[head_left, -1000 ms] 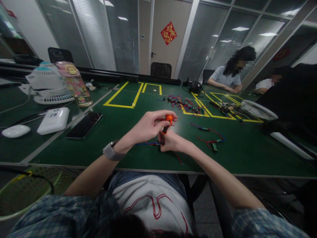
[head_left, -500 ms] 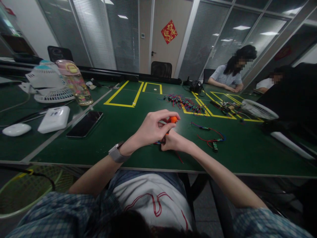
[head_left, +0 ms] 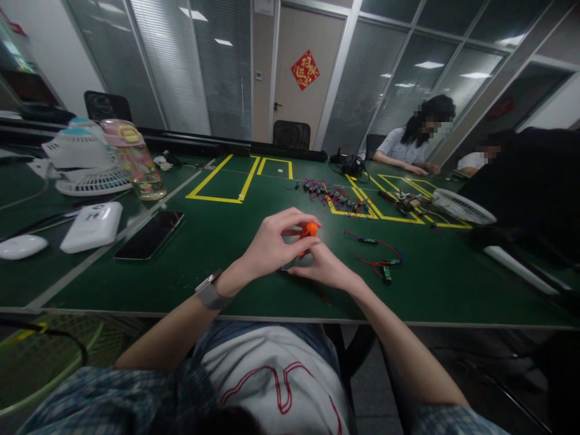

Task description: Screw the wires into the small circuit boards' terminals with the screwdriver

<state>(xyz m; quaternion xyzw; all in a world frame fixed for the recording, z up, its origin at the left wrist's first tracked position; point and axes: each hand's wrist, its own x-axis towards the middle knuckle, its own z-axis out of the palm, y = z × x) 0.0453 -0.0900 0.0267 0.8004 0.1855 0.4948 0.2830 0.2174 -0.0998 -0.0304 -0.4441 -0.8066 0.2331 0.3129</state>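
Outer layer: open plaid shirt, blue-green, dark and pale checks; right sleeve of same pattern, both sleeves ending near elbow, forearms bare below. Inner layer: white top, softly creased, bearing red double-line motif, U-shaped at centre. Waist: blue garment, partly covered. Left wrist: watch, grey band, silver-grey case.

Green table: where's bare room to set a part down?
Free: between the black phone and left hand; right of the loose boards, up to the pale bar. Crowded: around the wire heap farther back, and the left end with fan, bottle and white box.
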